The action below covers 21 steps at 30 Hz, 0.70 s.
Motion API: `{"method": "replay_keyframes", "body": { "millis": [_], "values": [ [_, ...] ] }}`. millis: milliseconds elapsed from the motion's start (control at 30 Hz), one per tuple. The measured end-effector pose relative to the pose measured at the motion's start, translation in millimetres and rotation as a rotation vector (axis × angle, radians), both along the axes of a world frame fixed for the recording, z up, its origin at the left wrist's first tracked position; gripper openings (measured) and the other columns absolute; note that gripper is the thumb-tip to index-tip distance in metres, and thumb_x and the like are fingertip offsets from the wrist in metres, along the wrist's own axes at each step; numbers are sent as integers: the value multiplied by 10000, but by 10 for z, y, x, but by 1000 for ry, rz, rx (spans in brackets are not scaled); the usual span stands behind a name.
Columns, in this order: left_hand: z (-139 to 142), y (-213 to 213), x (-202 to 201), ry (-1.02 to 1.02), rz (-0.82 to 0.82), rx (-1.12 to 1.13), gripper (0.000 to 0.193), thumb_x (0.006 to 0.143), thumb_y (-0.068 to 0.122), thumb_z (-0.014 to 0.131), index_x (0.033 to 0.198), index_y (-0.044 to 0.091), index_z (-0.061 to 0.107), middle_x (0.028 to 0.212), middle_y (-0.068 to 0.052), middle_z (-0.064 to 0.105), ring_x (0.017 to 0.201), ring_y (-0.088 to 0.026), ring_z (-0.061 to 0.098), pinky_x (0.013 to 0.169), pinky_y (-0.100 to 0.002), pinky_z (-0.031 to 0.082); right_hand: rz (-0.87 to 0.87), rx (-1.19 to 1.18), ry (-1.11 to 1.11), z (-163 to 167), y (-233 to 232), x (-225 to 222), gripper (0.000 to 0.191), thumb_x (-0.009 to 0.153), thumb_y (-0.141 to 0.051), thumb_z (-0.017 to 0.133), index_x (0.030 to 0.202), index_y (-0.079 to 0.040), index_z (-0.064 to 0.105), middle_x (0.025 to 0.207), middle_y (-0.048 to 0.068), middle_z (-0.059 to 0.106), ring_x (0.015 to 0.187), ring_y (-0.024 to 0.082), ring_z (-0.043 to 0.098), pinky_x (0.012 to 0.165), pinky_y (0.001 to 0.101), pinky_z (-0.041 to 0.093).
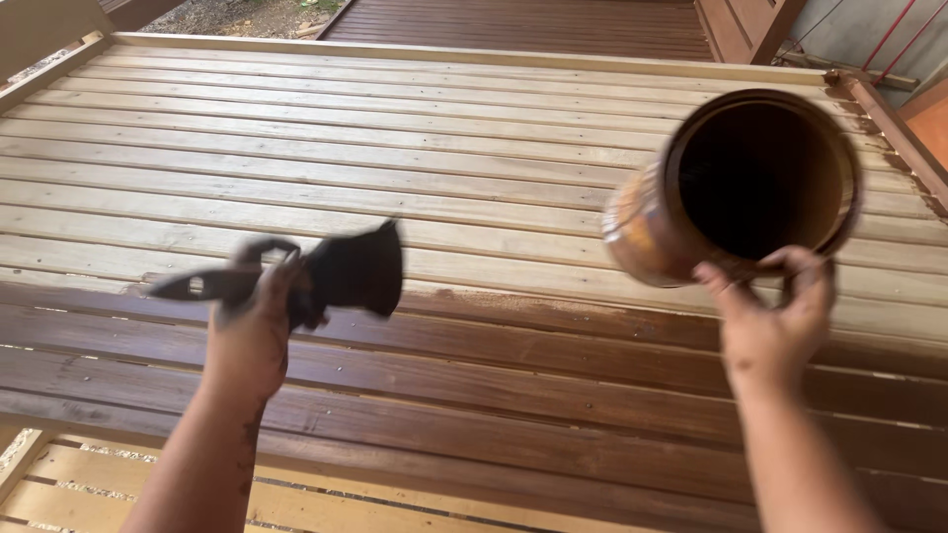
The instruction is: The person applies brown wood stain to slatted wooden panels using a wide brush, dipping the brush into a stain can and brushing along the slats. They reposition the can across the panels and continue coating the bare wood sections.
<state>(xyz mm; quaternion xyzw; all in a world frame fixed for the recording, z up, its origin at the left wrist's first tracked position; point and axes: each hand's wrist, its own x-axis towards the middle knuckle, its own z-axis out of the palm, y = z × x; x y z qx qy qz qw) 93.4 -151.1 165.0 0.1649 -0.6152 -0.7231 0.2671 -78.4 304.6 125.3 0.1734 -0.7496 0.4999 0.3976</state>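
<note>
We looked down at a large slatted wooden panel (444,128) lying flat beneath our two raised hands. The boards nearest us were stained dark reddish brown, while those farther away were pale bare wood; a ragged edge of stain ran across the panel between the two.

Our left hand (252,331) hovered over the dark boards, toward the panel's left side. Its fingers were clenched around a wide paintbrush (316,276), dark with stain. The handle pointed left and the flared bristles pointed right. The brush was blurred, so we could not make out finer detail.

Our right hand (775,326) was up over the panel's right side. Its fingers gripped the lower rim of a round can (741,188), thumb on one side and fingertips curled over the edge. The can was tilted so that its open mouth faced us, showing a dark inside. Its outer wall was smeared with brown and orange stain. It was held in the air, above the boundary between stained and bare boards, well apart from the brush.

Beyond the panel's far edge lay another dark-stained slatted surface (513,25).
</note>
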Motion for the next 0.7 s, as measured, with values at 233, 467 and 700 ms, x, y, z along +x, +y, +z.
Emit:
{"method": "replay_keyframes", "body": {
  "millis": [233, 467, 700],
  "values": [
    [1201, 425, 169, 284, -383, -296, 191, 932, 45, 720, 1112, 10, 667, 962, -92, 759, 840, -157, 733, 748, -296, 629, 261, -70, -21, -23, -1100, 1237, 609, 747, -148, 906, 1239, -98, 550, 1262, 76, 610, 1202, 233, 636, 1042, 383, 614],
    [1240, 800, 254, -16, -553, -728, 165, 783, 166, 790, 918, 85, 740, 813, -85, 790, 763, -200, 788, 717, -342, 618, 343, 18, 20, 85, -1861, 1853, 590, 718, -167, 911, 1193, -124, 565, 1495, 181, 427, 1306, 326, 580, 1085, 393, 600],
    [442, 764, -222, -320, -535, -1138, 205, 758, 170, 755, 909, 33, 733, 917, -213, 739, 899, -388, 717, 790, -462, 592, 274, 71, 5, 168, -2379, 2199, 627, 688, -220, 941, 1181, -93, 575, 1447, 186, 451, 1192, 259, 617, 896, 325, 630]
  ]
}}
